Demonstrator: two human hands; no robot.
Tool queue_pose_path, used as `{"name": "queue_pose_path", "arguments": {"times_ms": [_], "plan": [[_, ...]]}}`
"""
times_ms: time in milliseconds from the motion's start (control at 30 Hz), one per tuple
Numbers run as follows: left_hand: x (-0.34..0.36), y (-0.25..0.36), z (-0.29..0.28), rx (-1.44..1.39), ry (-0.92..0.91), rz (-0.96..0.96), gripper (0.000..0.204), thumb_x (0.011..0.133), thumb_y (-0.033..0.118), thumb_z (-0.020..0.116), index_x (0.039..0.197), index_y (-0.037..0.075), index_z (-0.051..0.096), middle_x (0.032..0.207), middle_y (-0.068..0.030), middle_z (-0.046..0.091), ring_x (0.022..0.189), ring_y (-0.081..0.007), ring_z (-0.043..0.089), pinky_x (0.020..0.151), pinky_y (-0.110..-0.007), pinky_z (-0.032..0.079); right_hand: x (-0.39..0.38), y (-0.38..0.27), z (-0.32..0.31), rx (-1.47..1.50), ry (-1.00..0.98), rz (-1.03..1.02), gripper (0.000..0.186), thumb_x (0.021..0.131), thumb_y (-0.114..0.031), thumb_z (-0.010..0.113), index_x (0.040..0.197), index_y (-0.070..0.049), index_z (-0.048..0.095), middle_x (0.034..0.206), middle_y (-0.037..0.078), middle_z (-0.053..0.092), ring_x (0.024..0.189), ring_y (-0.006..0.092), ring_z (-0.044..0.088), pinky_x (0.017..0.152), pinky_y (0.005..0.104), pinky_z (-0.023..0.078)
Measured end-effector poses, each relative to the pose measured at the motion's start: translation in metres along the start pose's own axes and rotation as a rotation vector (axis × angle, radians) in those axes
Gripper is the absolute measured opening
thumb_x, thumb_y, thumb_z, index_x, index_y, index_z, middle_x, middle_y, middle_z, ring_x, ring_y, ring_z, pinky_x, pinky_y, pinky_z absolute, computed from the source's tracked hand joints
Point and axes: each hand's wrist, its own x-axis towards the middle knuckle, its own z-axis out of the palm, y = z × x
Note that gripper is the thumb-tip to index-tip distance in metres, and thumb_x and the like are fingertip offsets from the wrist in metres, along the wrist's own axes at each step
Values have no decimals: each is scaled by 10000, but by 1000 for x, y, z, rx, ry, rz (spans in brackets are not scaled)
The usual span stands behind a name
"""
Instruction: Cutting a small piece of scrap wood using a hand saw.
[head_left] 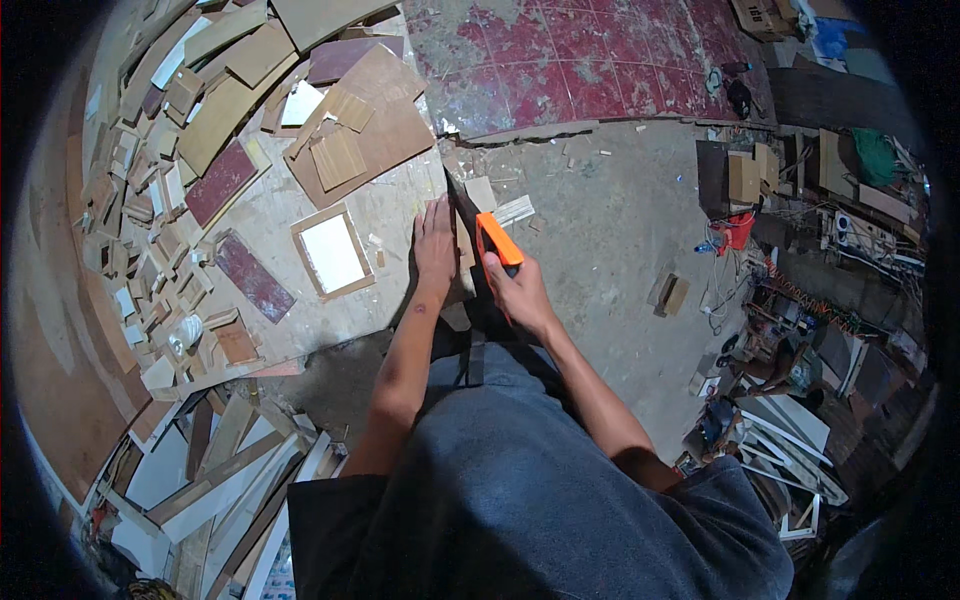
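Note:
My left hand (435, 245) lies with stretched fingers on the pale plywood top (390, 300), at its right edge. Just to the right, my right hand (518, 288) grips an orange-handled hand saw (500, 235), whose dark blade stands along that edge, partly hidden. A framed white rectangle (335, 255) and brown board pieces (340, 158) lie on the plywood left of my hands. Small pale offcuts (510, 208) are beyond the saw, low on the right.
Piled wood offcuts (160, 230) crowd the left, with loose boards (210, 480) below. Red tiled flooring (570, 60) meets grey concrete (630, 220) ahead and right. A person (785, 370) is low among cluttered tools, cables and boards along the right side.

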Motion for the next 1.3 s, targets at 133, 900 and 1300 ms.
{"name": "queue_pose_path", "arguments": {"times_ms": [133, 900, 1300], "plan": [[5, -5, 22, -9, 158, -1, 1060, 751, 292, 804, 1571, 59, 173, 1643, -35, 196, 1512, -196, 190, 1232, -414, 160, 14, -2, 3, -58, -41, 79, 383, 989, -272, 616, 1205, 44, 600, 1015, 108, 689, 950, 142, 594, 882, 326, 480], [-1, 5, -8, 31, -37, -1, 907, 858, 180, 659, 1578, 44, 123, 1654, -60, 176, 1518, -227, 190, 1223, -471, 176, -23, 2, -11, -65, 4, -53, 366, 993, -307, 609, 1158, 19, 610, 955, 104, 677, 891, 145, 595, 836, 328, 489], [7, -12, 28, -104, 199, 29, 989, 780, 127, 745, 1573, 59, 159, 1643, -48, 201, 1505, -233, 222, 1229, -420, 190, 0, -3, -4, -94, -56, -52, 340, 988, -310, 608, 1082, 17, 607, 755, 71, 596, 720, 154, 544, 709, 331, 476]]}}
